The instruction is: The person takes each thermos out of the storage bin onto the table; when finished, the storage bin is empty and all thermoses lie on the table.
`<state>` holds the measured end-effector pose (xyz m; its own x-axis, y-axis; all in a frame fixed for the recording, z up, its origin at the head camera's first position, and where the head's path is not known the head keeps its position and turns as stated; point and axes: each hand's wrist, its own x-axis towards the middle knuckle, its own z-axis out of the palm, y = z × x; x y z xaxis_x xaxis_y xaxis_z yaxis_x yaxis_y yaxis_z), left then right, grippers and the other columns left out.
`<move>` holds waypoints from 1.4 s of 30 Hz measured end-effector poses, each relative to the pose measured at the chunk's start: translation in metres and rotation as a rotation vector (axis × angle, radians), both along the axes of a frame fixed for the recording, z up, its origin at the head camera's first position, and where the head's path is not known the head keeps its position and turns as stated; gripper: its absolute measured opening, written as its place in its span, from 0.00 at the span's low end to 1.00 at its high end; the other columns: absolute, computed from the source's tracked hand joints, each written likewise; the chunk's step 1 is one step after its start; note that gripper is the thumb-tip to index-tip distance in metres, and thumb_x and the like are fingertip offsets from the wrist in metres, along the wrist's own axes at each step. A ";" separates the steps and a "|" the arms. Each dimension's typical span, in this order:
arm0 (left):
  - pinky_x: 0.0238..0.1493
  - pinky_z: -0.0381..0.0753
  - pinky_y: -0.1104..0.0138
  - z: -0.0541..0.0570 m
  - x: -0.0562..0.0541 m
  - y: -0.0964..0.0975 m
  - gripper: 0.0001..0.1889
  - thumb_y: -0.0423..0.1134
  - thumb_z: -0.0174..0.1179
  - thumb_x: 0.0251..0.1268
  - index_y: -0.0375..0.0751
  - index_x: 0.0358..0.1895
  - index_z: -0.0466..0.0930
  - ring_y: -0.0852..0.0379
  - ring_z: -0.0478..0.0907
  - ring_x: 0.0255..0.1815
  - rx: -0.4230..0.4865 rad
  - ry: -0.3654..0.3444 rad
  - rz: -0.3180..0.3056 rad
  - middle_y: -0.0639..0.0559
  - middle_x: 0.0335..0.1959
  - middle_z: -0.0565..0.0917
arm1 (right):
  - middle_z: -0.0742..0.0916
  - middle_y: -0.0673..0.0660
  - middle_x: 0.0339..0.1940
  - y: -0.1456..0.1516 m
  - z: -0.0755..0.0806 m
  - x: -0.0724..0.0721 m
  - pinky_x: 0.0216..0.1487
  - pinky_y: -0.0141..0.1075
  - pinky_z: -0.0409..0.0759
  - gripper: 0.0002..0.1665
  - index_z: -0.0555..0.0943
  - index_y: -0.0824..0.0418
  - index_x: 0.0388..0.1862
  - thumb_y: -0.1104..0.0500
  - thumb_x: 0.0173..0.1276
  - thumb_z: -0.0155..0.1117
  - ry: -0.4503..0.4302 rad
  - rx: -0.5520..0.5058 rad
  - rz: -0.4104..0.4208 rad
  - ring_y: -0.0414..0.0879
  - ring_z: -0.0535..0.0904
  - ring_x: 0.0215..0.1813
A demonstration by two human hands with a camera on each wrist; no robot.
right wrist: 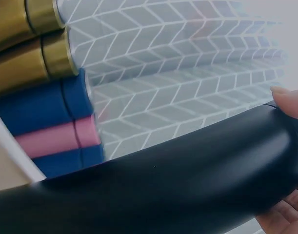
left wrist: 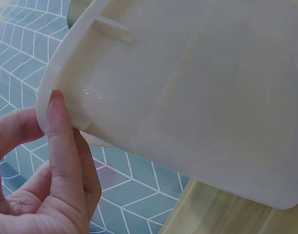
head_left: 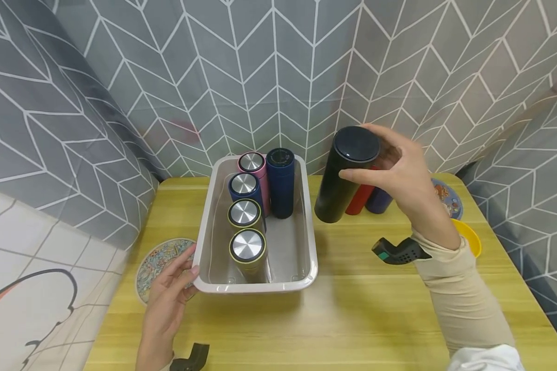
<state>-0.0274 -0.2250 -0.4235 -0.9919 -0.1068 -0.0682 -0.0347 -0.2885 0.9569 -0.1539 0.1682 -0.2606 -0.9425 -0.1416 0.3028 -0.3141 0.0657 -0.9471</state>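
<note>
Right hand (head_left: 401,167) grips black bottle (head_left: 336,185); behind hand, red bottle (head_left: 359,200) and purple bottle (head_left: 378,201). Left hand (head_left: 169,288) pinches bin rim (head_left: 255,288), coaster (head_left: 149,268) beneath.

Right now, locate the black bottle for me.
In the head view, the black bottle is in the right hand, just right of the bin, partly hiding the red bottle.

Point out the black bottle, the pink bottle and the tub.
Black bottle (head_left: 337,191), head view, on the side of its body.
Pink bottle (right wrist: 52,139), right wrist view, on its body.
Tub (head_left: 260,288), head view, on its near rim.
</note>
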 end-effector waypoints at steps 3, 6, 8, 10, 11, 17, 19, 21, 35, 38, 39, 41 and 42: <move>0.40 0.89 0.73 0.000 0.000 0.000 0.25 0.22 0.51 0.72 0.34 0.71 0.70 0.65 0.83 0.42 -0.003 0.002 0.003 0.58 0.43 0.81 | 0.87 0.51 0.52 0.003 -0.010 -0.006 0.51 0.25 0.86 0.41 0.78 0.58 0.65 0.72 0.50 0.79 -0.039 0.008 -0.011 0.42 0.86 0.48; 0.40 0.89 0.73 0.000 0.000 0.000 0.25 0.22 0.50 0.72 0.36 0.70 0.71 0.64 0.83 0.42 0.002 0.011 -0.003 0.57 0.43 0.81 | 0.86 0.50 0.54 0.004 -0.020 -0.012 0.52 0.24 0.86 0.41 0.77 0.56 0.65 0.70 0.51 0.79 -0.078 0.034 -0.016 0.42 0.85 0.50; 0.41 0.89 0.73 0.000 0.000 0.000 0.25 0.22 0.50 0.72 0.37 0.70 0.72 0.64 0.83 0.42 0.019 0.027 -0.013 0.56 0.43 0.81 | 0.85 0.49 0.55 0.004 -0.026 -0.016 0.53 0.24 0.85 0.40 0.76 0.56 0.66 0.69 0.52 0.79 -0.099 0.062 -0.017 0.42 0.85 0.51; 0.40 0.89 0.74 0.000 0.000 0.000 0.25 0.22 0.50 0.72 0.37 0.70 0.72 0.64 0.83 0.42 0.018 0.026 -0.015 0.56 0.43 0.81 | 0.86 0.47 0.55 0.003 -0.032 -0.019 0.54 0.23 0.85 0.40 0.76 0.54 0.66 0.66 0.53 0.80 -0.114 0.126 -0.032 0.40 0.85 0.52; 0.40 0.89 0.74 -0.001 0.000 0.000 0.25 0.21 0.50 0.72 0.38 0.70 0.72 0.64 0.83 0.42 0.025 0.035 -0.020 0.56 0.43 0.81 | 0.85 0.46 0.55 0.002 -0.035 -0.021 0.54 0.23 0.84 0.40 0.75 0.53 0.67 0.65 0.54 0.80 -0.122 0.162 -0.038 0.39 0.85 0.53; 0.39 0.89 0.75 -0.001 -0.002 0.001 0.25 0.21 0.49 0.72 0.36 0.70 0.72 0.64 0.82 0.42 0.041 0.051 -0.032 0.55 0.43 0.80 | 0.82 0.50 0.60 0.002 -0.055 -0.033 0.67 0.30 0.80 0.42 0.73 0.53 0.68 0.57 0.55 0.80 -0.154 0.332 -0.073 0.41 0.82 0.63; 0.39 0.89 0.75 -0.002 -0.002 0.002 0.25 0.21 0.50 0.72 0.37 0.70 0.72 0.65 0.82 0.41 0.031 0.038 -0.028 0.56 0.43 0.80 | 0.83 0.53 0.61 0.001 -0.062 -0.037 0.69 0.35 0.80 0.43 0.72 0.55 0.69 0.56 0.55 0.80 -0.159 0.363 -0.086 0.46 0.81 0.65; 0.39 0.89 0.75 -0.002 -0.002 0.002 0.25 0.22 0.50 0.72 0.37 0.70 0.72 0.65 0.82 0.41 0.027 0.032 -0.026 0.56 0.43 0.80 | 0.83 0.56 0.62 -0.001 -0.069 -0.041 0.68 0.36 0.81 0.44 0.71 0.55 0.70 0.56 0.55 0.80 -0.164 0.374 -0.102 0.50 0.81 0.65; 0.41 0.89 0.74 -0.003 0.000 -0.002 0.25 0.22 0.49 0.73 0.32 0.72 0.67 0.64 0.83 0.43 0.014 0.033 -0.040 0.56 0.44 0.80 | 0.85 0.59 0.57 -0.011 -0.108 -0.065 0.47 0.20 0.77 0.43 0.72 0.61 0.66 0.58 0.52 0.81 -0.121 0.281 -0.252 0.29 0.80 0.46; 0.40 0.89 0.74 -0.003 0.000 -0.002 0.25 0.22 0.49 0.73 0.32 0.72 0.67 0.64 0.83 0.43 0.015 0.034 -0.038 0.56 0.44 0.80 | 0.85 0.61 0.58 -0.012 -0.114 -0.070 0.46 0.19 0.77 0.42 0.72 0.61 0.65 0.58 0.52 0.81 -0.101 0.273 -0.276 0.28 0.80 0.45; 0.40 0.89 0.74 -0.003 0.000 -0.002 0.25 0.22 0.49 0.73 0.32 0.72 0.67 0.64 0.83 0.43 0.016 0.034 -0.037 0.56 0.44 0.80 | 0.85 0.61 0.58 -0.013 -0.116 -0.071 0.46 0.19 0.77 0.42 0.72 0.62 0.65 0.59 0.52 0.81 -0.095 0.270 -0.282 0.29 0.80 0.45; 0.39 0.89 0.74 -0.003 0.000 -0.002 0.25 0.22 0.49 0.73 0.32 0.72 0.67 0.64 0.83 0.42 0.017 0.034 -0.035 0.56 0.43 0.80 | 0.85 0.61 0.58 -0.014 -0.118 -0.073 0.46 0.19 0.77 0.42 0.72 0.62 0.65 0.59 0.51 0.81 -0.091 0.266 -0.291 0.29 0.79 0.46; 0.39 0.89 0.74 -0.003 0.000 -0.002 0.25 0.22 0.49 0.73 0.33 0.72 0.67 0.64 0.83 0.42 0.018 0.035 -0.035 0.56 0.44 0.80 | 0.85 0.61 0.59 -0.015 -0.118 -0.073 0.46 0.19 0.77 0.42 0.72 0.62 0.65 0.59 0.51 0.81 -0.089 0.267 -0.296 0.29 0.79 0.46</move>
